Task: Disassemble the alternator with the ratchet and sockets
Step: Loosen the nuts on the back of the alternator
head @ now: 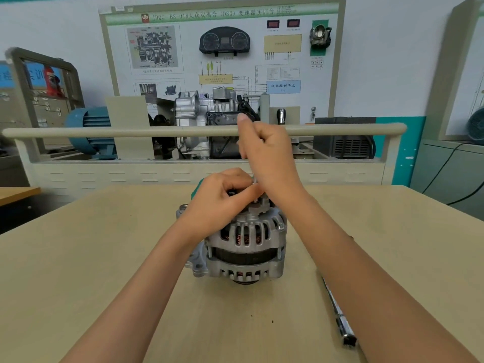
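A beige table (104,271) fills the lower view, and behind it a training bench (209,169) is seen, carrying a gearbox (209,121) under a wiring-diagram board (222,48). A blue motor (89,129) is seen at the bench's left.

The alternator (243,247) is stood upright near the table's middle, its copper windings visible through the housing slots. The left hand (222,197) is laid over its top, fingers curled — something small appears to be pinched there, though what it is cannot be told. The right hand (267,153) is raised just above, fingers curled round a thin shaft that runs down to the alternator's top; its tool cannot be identified. A ratchet (339,314) is lain on the table to the right, partly hidden by the right forearm.
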Tool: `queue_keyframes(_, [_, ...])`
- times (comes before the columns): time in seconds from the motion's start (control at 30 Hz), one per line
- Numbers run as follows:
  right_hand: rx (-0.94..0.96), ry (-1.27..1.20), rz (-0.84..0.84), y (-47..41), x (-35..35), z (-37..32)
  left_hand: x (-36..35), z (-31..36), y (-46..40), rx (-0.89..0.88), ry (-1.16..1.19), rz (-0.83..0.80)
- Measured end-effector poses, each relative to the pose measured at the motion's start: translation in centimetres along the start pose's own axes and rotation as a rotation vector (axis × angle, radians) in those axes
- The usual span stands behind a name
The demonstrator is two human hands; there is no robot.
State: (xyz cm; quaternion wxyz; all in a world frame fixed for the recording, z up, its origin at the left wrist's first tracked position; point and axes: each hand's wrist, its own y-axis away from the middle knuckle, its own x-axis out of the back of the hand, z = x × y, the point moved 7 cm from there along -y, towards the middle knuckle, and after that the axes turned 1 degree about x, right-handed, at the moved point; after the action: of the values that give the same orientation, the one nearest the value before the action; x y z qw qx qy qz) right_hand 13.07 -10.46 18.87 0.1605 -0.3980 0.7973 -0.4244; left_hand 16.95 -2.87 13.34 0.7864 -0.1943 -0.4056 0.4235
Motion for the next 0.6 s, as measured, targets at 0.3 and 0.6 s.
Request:
queue_keyframes(0.3, [0.238,0.880,0.121,1.2,-0.8,-2.4,0.0,-0.4,0.2,0.000,0.008,0.032])
queue_keyframes(0.6, [-0.213,-0.433,-0.203,-0.6,-1.2,1.1,-0.1,0.0,0.1,-0.001,0.071,-0.040])
